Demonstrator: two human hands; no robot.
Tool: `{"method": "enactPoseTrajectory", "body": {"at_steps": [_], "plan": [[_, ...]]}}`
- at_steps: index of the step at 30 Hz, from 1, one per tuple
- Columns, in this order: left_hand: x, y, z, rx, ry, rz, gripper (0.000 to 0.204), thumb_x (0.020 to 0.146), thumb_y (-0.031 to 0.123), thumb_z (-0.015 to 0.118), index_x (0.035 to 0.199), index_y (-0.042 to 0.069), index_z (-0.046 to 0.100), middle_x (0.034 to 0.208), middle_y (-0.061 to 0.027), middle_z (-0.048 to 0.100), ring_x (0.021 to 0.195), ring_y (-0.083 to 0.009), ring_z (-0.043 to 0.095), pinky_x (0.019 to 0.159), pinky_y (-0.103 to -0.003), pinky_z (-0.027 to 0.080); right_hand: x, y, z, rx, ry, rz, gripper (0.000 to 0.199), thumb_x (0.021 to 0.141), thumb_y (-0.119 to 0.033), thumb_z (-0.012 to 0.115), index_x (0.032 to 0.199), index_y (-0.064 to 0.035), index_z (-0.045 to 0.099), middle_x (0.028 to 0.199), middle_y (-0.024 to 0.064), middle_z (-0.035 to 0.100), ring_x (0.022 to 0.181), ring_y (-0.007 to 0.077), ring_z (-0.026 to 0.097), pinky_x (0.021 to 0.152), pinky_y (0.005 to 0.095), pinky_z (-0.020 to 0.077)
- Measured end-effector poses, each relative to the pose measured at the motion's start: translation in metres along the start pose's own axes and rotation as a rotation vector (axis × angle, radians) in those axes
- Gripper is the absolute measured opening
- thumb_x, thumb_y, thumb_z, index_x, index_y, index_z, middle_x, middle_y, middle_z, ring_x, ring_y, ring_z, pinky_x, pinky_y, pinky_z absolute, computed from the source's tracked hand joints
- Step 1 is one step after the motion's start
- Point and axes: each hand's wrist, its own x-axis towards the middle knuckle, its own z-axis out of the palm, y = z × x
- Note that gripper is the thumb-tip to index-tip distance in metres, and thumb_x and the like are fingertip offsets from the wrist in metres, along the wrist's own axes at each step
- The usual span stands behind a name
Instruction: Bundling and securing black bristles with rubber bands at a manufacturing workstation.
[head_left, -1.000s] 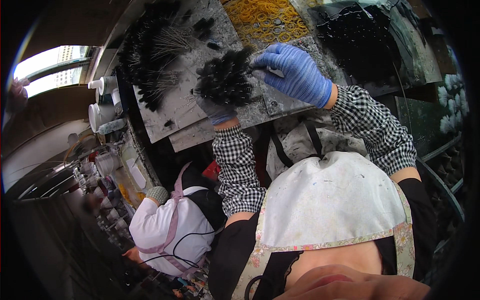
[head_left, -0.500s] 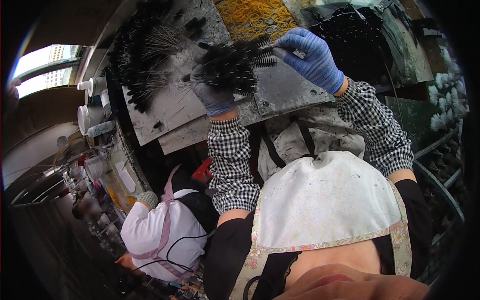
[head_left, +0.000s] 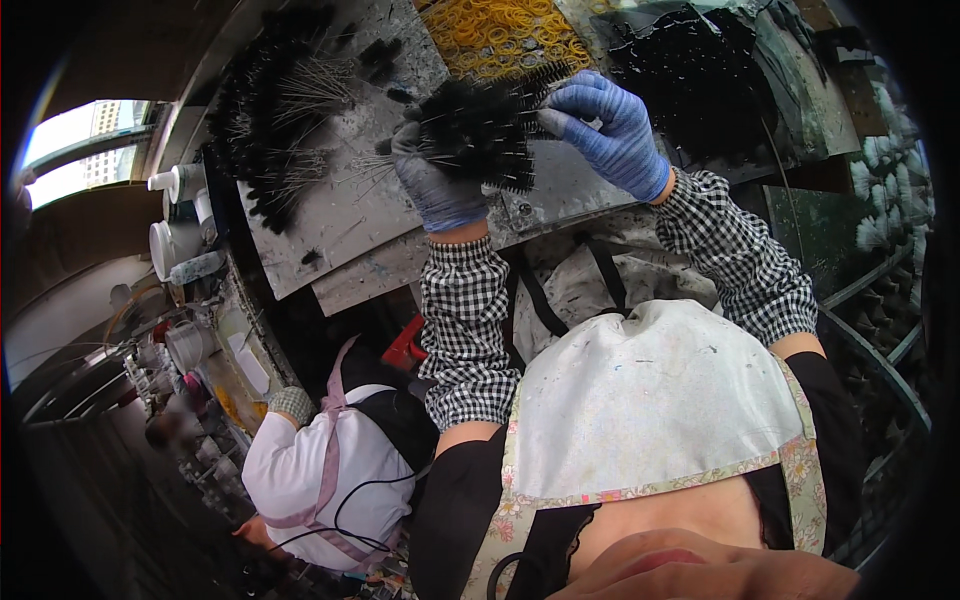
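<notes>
My left hand (head_left: 440,195), in a blue-grey glove with dark, stained fingers, is closed around a bundle of black bristle brushes (head_left: 470,135) with thin wire stems. The stems stick out to the left of the hand and the bristly ends point right. My right hand (head_left: 612,130), in a blue glove, is pinched at the right side of the bundle, its thumb and forefinger at the bristles of a brush. The exact grip there is partly lost against the dark bristles. A large heap of similar brushes (head_left: 265,130) lies on the grey board (head_left: 345,225) to the left.
Yellow rubber bands (head_left: 505,40) lie spread beyond the bundle. A black sheet (head_left: 690,90) covers the far right. White-tufted brushes (head_left: 880,180) stand along the right edge. At lower left a person in a white top (head_left: 300,470) works near white tubs (head_left: 172,245).
My right hand has come slightly lower, staying at the bundle's right side. The left hand still holds the bundle, shifted a little right; the whole view has tilted slightly.
</notes>
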Motion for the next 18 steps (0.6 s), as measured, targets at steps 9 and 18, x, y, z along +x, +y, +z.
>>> {"method": "enactPoseTrajectory", "body": {"at_steps": [9,18], "plan": [[-0.01,0.012,0.021,0.804,-0.028,0.319,0.02,0.102,0.015,0.056,0.117,0.003,0.062,0.114,-0.0198,0.072,0.099,-0.024,0.074,0.082,-0.038,0.065,0.007,-0.007,-0.132,0.149,0.251,0.219,0.01,0.093,-0.003,0.068,0.101,0.0012,0.072,0.096,0.0042,0.066,0.085,0.0109,0.06,0.077,0.0248,0.0491],[0.005,-0.072,0.042,1.532,-0.677,0.41,0.052,0.092,0.02,0.078,0.132,0.0,0.05,0.119,-0.0198,0.067,0.111,-0.0262,0.068,0.091,-0.042,0.055,0.049,-0.05,-0.094,-0.639,-0.332,-0.152,0.032,0.086,-0.016,0.073,0.118,-0.0127,0.07,0.113,0.0104,0.068,0.107,0.0305,0.067,0.093,0.0416,0.055]]}}
